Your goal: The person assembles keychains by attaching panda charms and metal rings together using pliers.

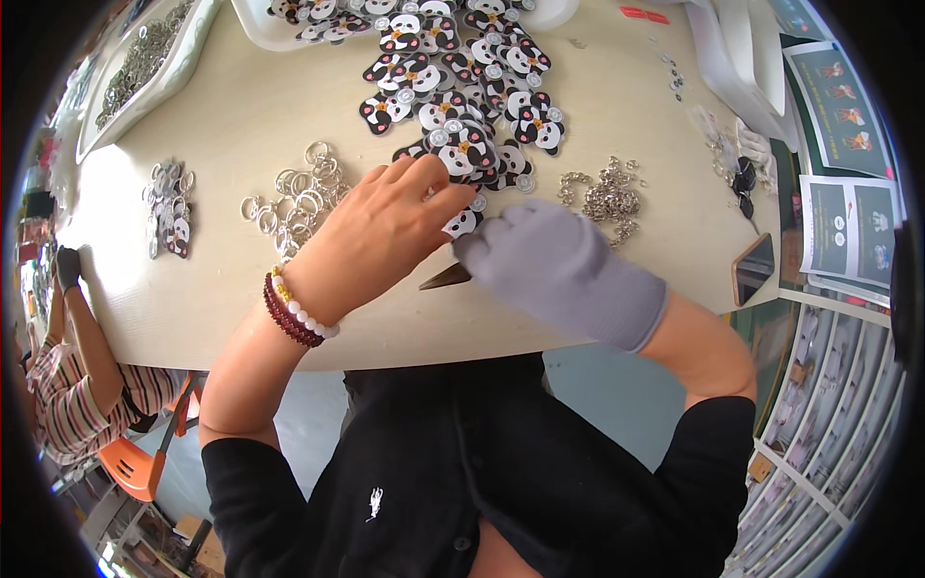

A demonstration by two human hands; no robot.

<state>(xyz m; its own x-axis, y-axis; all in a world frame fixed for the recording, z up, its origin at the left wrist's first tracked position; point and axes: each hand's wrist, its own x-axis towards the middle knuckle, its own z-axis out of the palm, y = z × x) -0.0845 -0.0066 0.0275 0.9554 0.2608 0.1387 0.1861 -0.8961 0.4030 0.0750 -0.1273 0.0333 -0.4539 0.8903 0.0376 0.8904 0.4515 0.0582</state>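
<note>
My bare left hand [395, 207], with beaded bracelets [294, 313] at the wrist, is closed in a pinch at the lower end of the panda pile. A flat black-and-white panda charm [464, 223] shows at its fingertips, partly covered by the fingers. Close beside it, my right hand [549, 252] in a grey glove is curled round a dark, pointed metal tool [446, 278]; only the tip sticks out, pointing left. Many more panda charms [462, 144] lie heaped just beyond both hands. Whether a ring or clasp sits between the fingertips is hidden.
Silver split rings [306, 197] lie left of my left hand, and small metal clasps [612, 197] right of the charms. Farther left are assembled keychains [171, 207] and a white tray [183, 72] of metal parts. A phone [753, 270] rests at the right edge. Another person [82, 385] sits far left.
</note>
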